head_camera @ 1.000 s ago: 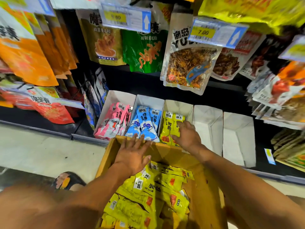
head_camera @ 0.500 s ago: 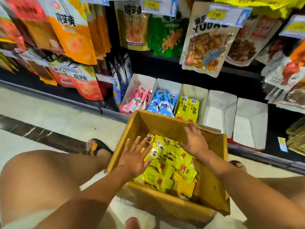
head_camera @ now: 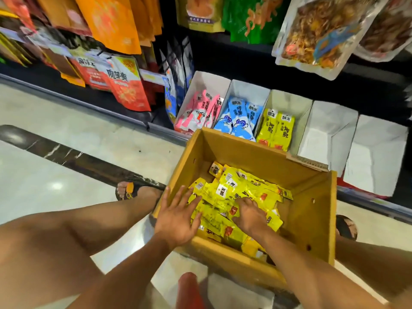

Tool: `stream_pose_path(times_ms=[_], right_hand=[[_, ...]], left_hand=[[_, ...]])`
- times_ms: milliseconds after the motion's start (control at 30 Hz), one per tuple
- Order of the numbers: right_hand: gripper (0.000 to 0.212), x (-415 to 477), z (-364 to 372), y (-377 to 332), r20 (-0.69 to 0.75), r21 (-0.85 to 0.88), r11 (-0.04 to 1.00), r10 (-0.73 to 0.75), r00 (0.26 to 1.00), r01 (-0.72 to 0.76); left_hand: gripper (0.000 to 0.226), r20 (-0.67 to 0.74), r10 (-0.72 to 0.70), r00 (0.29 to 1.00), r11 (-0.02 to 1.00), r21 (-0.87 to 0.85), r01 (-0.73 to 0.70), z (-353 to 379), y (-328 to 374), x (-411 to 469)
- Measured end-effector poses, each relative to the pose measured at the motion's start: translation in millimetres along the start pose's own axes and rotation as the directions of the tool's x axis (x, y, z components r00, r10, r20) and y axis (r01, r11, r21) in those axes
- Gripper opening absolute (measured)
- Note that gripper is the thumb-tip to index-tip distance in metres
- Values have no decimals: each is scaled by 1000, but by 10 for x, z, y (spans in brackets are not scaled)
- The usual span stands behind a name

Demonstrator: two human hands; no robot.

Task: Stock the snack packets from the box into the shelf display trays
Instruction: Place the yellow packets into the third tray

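Observation:
An open cardboard box [head_camera: 263, 152] stands on the floor in front of the bottom shelf, half full of yellow snack packets [head_camera: 240, 188]. My left hand [head_camera: 176, 215] lies with spread fingers on the pile's left edge, by the box wall. My right hand [head_camera: 249, 214] is in the middle of the pile, its fingers curled down onto yellow packets. Behind the box stands a row of white display trays: one with pink packets [head_camera: 200, 112], one with blue packets [head_camera: 238, 117], one with yellow packets [head_camera: 277, 130], then two bare trays [head_camera: 330, 130] [head_camera: 379, 157].
Large snack bags [head_camera: 316, 34] hang from pegs above the trays, and more bags [head_camera: 124, 85] fill the shelf to the left. My sandalled foot [head_camera: 136, 190] is beside the box's left wall and my knee fills the lower left. A shelf rail [head_camera: 367, 204] runs along the floor.
My right hand drew back from the yellow tray and dropped into the pile in the box. My left hand slid from the box's far rim onto the packets. The view tilted down.

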State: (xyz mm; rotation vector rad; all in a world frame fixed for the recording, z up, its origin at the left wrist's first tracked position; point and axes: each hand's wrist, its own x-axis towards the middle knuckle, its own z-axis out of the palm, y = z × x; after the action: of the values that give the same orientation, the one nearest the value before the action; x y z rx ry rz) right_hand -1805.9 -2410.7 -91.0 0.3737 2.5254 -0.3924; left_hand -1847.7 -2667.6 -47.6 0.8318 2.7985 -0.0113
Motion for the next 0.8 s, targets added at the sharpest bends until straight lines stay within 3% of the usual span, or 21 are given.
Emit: stream_pose_path(times_ms=[133, 333, 467, 800], right_hand=[[54, 210, 62, -52, -30, 19, 998, 68, 997, -68], [48, 479, 214, 67, -33, 48, 987, 157, 987, -155], [41, 541, 261, 131, -108, -20, 988, 149, 983, -152], [5, 366, 146, 319, -117, 136, 986, 113, 987, -97]], left_hand=[[62, -11, -16, 1000, 1000, -1, 16, 10, -2, 19], [57, -85, 1, 996, 1000, -30, -3, 28, -2, 20], [58, -66, -12, 998, 1000, -12, 11, 32, -10, 8], [58, -36, -13, 999, 1000, 9, 13, 10, -15, -2]])
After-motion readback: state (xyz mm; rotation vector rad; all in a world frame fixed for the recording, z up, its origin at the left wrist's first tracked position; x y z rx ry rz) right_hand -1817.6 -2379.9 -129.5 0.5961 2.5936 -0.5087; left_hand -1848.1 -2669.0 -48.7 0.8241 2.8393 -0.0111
